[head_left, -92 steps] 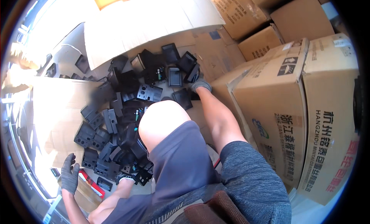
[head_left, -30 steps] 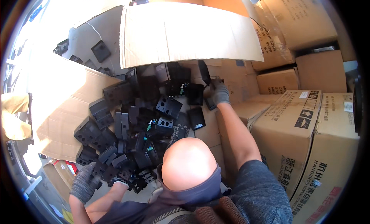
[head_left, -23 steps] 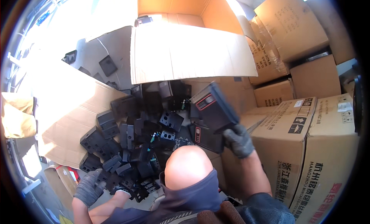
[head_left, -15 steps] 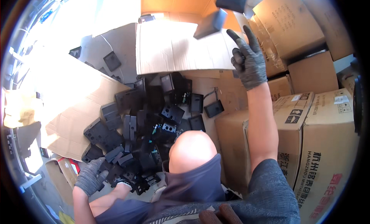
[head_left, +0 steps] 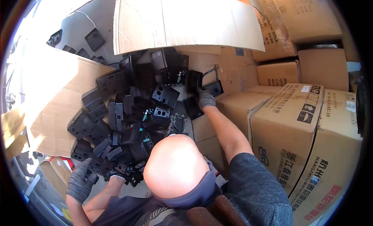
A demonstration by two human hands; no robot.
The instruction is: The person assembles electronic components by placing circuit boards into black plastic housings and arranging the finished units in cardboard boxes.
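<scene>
My right hand [head_left: 206,99], in a grey glove with dark fingertips, reaches down past my knee to the right edge of a heap of black plastic housings. Its fingers close on the lower edge of a black plastic casing [head_left: 194,82]; the fingertips blend into the dark plastic. Beside that hand lie another flat black casing [head_left: 193,107] and a black piece with a cable [head_left: 213,88]. My left hand [head_left: 80,182], gloved in grey, hovers by the heap's lower left with fingers apart and nothing in it. Nearest to it is a black housing [head_left: 82,149].
A carton with a pale raised flap [head_left: 186,23] stands beyond the heap. Sealed cardboard boxes [head_left: 285,109] stack along the right. A cardboard sheet [head_left: 54,109] borders the heap on the left. My bare knee [head_left: 176,165] and shoe [head_left: 177,123] are at the heap's near side.
My right hand has come down from above the carton, where two black casings were in the air, to the heap. Those casings are out of sight. My left hand stays low at left.
</scene>
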